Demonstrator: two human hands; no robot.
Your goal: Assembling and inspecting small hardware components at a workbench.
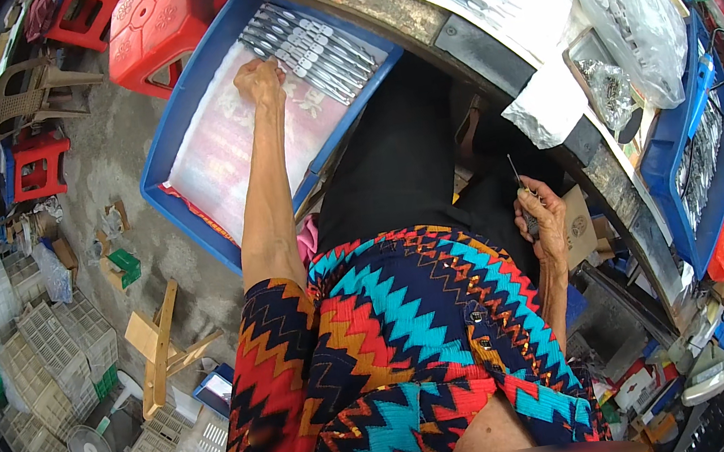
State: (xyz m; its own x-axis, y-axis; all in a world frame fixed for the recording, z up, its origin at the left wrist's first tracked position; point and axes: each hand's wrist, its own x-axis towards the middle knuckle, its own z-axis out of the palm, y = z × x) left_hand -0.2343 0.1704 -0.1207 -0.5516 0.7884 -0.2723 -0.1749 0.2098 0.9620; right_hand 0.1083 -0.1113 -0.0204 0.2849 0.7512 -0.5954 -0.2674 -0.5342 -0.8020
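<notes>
Hands: left [259, 78] on blue tray's [178, 122] metal tools [309, 52].

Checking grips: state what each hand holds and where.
Right hand grips a thin metal tool by its lower end. Left hand rests on metal pieces in the blue tray; grip unclear.

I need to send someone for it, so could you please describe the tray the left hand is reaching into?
Beside the cluttered workbench, past the red plastic stool, sits a big blue tray. The left hand touches a row of metal tools at its far end. Unlike the other blue trays, it has a pale sheet lining.
</notes>
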